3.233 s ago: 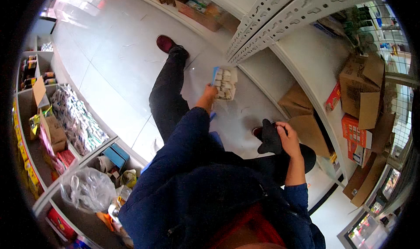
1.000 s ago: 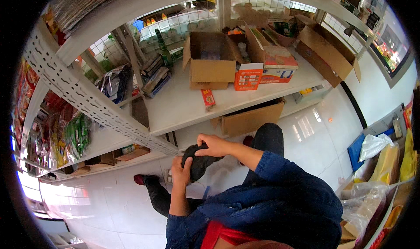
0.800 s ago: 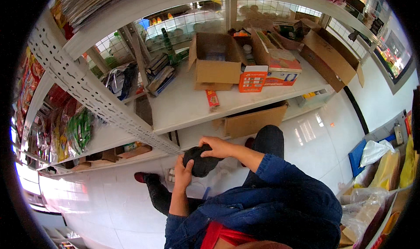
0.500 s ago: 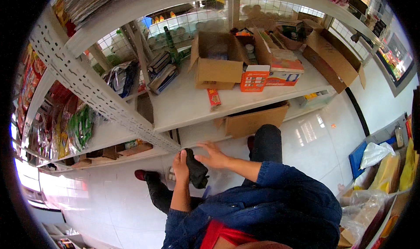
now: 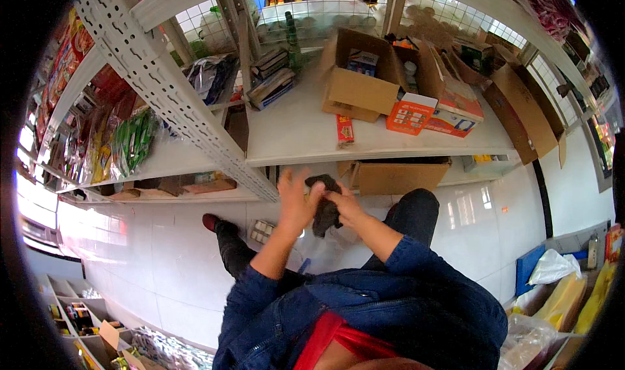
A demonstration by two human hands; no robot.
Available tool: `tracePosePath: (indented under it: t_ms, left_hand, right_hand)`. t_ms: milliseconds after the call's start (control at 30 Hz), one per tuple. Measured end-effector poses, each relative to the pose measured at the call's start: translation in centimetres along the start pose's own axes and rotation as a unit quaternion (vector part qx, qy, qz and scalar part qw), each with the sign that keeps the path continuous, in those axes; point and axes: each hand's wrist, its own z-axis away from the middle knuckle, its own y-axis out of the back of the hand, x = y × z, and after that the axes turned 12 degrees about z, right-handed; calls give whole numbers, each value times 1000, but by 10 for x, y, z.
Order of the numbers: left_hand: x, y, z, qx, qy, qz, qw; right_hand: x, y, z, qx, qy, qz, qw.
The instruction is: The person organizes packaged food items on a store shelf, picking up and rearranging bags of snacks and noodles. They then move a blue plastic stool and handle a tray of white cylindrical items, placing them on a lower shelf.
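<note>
A crumpled dark grey cloth (image 5: pixel 323 221) hangs between my two hands, above the floor and in front of the shelf. My right hand (image 5: pixel 349 205) grips it from the right side, fingers wrapped over its upper part. On the other side, my left hand (image 5: pixel 297 204) has its fingers raised and apart, partly smeared by motion. Its thumb lies against the cloth. The white shelf (image 5: pixel 293 150) passes just beyond my hands, with a small red box (image 5: pixel 344 130) near its edge.
An open cardboard box (image 5: pixel 359 91), an orange-and-white box (image 5: pixel 410 113) and another open carton (image 5: pixel 526 113) stand on the shelf. A perforated white post (image 5: pixel 172 103) rises at the left. Below the shelf sits a cardboard box (image 5: pixel 403 177). Bins with packages (image 5: pixel 556 298) stand at the lower right.
Both hands and the cloth have moved up and right, closer to the shelf edge. The left hand has loosened its hold and spread its fingers; the right hand has taken hold of the cloth.
</note>
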Motion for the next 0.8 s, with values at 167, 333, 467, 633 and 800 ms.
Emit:
tracePosePath:
  t_ms: [167, 333, 467, 633, 800]
  left_hand:
    - [18, 9, -115, -23, 177, 412, 894]
    - [75, -7, -211, -19, 324, 505, 800]
    - [54, -37, -253, -88, 316, 569, 754]
    - [1, -65, -271, -121, 372, 603, 696]
    - [34, -46, -255, -138, 358, 654, 652]
  right_hand:
    - [-46, 37, 13, -23, 55, 3, 998]
    - [-64, 59, 26, -19, 75, 48, 996]
    - [-66, 83, 33, -8, 79, 29, 996]
    - [-74, 93, 36, 4, 47, 1, 999]
    - [-65, 95, 26, 3, 53, 11, 999]
